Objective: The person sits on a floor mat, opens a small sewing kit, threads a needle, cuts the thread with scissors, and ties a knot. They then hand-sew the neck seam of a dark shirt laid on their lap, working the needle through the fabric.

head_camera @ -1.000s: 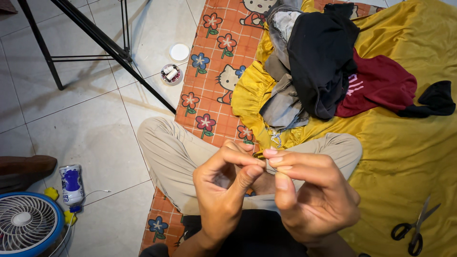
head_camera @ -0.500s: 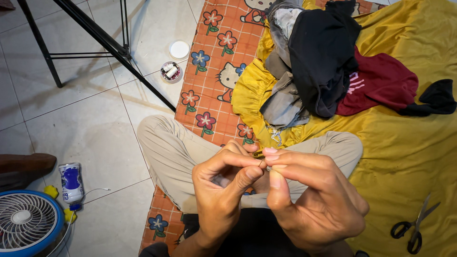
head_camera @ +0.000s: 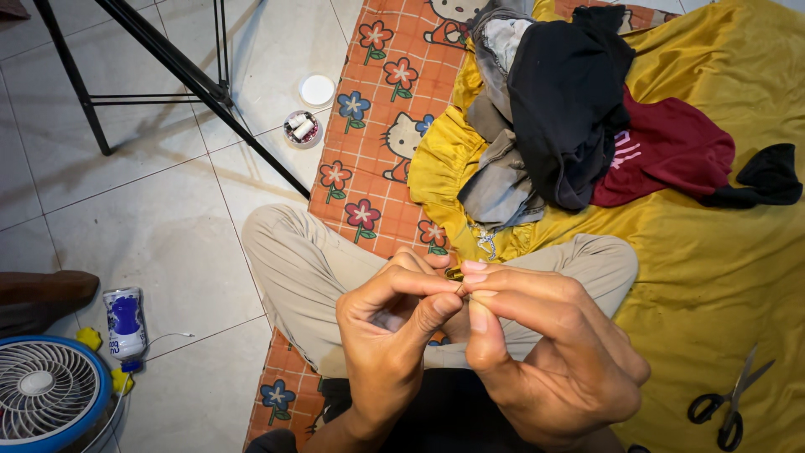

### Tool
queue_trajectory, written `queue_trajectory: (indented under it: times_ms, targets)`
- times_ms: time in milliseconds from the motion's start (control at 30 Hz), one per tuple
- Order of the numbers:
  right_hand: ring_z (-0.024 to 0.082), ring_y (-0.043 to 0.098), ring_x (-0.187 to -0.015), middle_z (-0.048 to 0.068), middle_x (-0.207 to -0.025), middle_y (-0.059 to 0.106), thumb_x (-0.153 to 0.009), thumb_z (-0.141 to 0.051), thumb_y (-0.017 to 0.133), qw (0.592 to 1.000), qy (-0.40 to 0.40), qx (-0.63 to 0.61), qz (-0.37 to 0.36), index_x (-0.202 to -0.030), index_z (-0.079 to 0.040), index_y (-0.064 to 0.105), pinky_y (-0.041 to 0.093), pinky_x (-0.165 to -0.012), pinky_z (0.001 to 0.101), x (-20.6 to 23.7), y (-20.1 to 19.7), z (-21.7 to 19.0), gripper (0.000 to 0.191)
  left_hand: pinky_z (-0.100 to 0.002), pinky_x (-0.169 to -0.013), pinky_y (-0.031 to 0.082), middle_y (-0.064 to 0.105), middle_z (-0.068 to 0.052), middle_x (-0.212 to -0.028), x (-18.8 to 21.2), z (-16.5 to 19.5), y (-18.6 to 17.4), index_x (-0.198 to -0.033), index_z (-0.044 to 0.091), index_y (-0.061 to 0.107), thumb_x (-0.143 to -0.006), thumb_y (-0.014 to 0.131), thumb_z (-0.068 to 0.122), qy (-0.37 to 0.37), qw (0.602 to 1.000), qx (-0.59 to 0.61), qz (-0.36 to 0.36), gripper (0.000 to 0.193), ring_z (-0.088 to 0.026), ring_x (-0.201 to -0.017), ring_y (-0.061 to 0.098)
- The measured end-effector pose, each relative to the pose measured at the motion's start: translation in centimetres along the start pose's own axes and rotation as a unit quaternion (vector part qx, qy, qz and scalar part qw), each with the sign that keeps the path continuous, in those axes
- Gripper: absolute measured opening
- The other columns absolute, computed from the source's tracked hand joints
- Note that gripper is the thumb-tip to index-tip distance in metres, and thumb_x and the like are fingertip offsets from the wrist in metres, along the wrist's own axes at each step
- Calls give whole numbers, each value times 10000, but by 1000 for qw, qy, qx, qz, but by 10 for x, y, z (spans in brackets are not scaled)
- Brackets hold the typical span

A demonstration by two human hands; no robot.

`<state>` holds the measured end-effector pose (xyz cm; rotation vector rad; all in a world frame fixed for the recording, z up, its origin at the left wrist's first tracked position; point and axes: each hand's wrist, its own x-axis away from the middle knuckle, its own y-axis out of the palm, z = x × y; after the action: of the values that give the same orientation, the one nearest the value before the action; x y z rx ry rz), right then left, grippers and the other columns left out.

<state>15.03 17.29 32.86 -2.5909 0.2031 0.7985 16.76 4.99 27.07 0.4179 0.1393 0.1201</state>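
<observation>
Here, in the head view, both hands meet just above the crossed legs (head_camera: 335, 268) of the seated person. The left hand (head_camera: 394, 335) and the right hand (head_camera: 545, 344) pinch narrowly toward each other, fingertips touching around a tiny brass-coloured object (head_camera: 455, 274), too small to identify; it could be a pin or a needle end. Both grips are tight pinches on that small piece, thumb against forefinger on each side.

The step in hand looks like fine fingertip work on the small piece, and I judge that any further move calls for steady, close pinching, since the piece would slip easily.

Around the hands: a yellow cloth (head_camera: 729, 243) covers the right part of the floor, with a pile of dark, grey and maroon garments (head_camera: 579, 126) near its upper edge and black-handled scissors (head_camera: 725, 403) near its lower right corner. An orange flowered mat (head_camera: 369, 159) lies beside the cloth. On the tiled floor (head_camera: 151, 218) sit a small round container (head_camera: 301, 128), its white lid (head_camera: 317, 90), a fan (head_camera: 46, 394) and a small bottle (head_camera: 124, 323).
</observation>
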Motion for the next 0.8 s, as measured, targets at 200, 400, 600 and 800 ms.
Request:
queue_trajectory:
  times_ms: [200,400,600,800]
  targets:
    - [216,768,-904,151,-943,725,-850,36,735,1000,5,0,8,-955,23,654,642,-808,292,1,1,-2,134,-414,-1154,450,676,-60,-848,0,1,0,-1012,-19,747,-937,780,19,-4,1000,4,0,90,-121,-797,583]
    - [205,769,-899,147,-941,727,-852,34,735,1000,20,-2,13,-958,27,659,643,-803,280,0,2,-4,130,-393,-1144,449,649,-46,-836,2,1,0,-1008,-17,751,-941,788,17,-11,1000,7,1,84,-107,-769,564]
    - [215,760,-857,152,-918,722,-840,43,722,1000,15,3,10,-942,34,650,640,-811,305,2,1,-1,125,-397,-1163,454,676,-57,-863,1,0,0,-1016,-17,742,-946,775,14,2,1000,-8,-5,83,-111,-809,578]
    - [234,567,-1297,130,-1254,628,-930,-9,680,961,116,-250,4,-957,-27,667,462,-1185,402,14,0,30,35,-344,-1007,513,713,-110,-1094,-7,-4,11,-1013,-1,682,-987,683,28,-13,995,64,74,39,-175,-1035,670]
